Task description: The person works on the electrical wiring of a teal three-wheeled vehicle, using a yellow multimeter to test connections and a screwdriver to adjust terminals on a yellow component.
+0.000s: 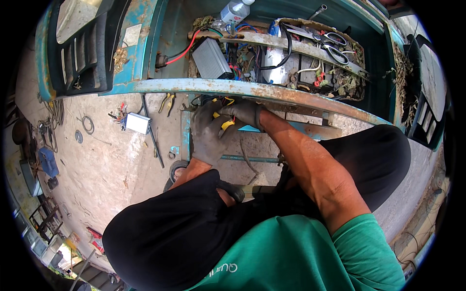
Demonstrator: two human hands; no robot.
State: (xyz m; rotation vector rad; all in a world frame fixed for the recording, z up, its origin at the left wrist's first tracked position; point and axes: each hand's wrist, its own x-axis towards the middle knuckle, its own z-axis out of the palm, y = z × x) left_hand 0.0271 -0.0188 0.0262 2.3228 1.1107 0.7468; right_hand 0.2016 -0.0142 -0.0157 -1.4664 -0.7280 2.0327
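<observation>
Just under the front rail (pixel 204 86) of a rusty blue-green metal frame, both my gloved hands work close together. My left hand (pixel 208 136), in a grey glove, has its fingers bent in toward the rail. My right hand (pixel 243 114), also gloved, reaches across from the right and meets it, fingers closed. Small yellow pieces (pixel 227 124) show between the hands, and their kind is unclear. Beside the fingertips a yellow wire (pixel 228 101) loops out below the rail. What the fingers grip is hidden by the gloves.
Inside the frame are a finned metal box (pixel 211 58) with wires, black-handled scissors (pixel 336 47), a plastic bottle (pixel 236 11) and dry leaves. On the floor lie a silver box with wires (pixel 138 123), yellow-handled pliers (pixel 167 103), a dark rod (pixel 153 138) and a blue box (pixel 48 161).
</observation>
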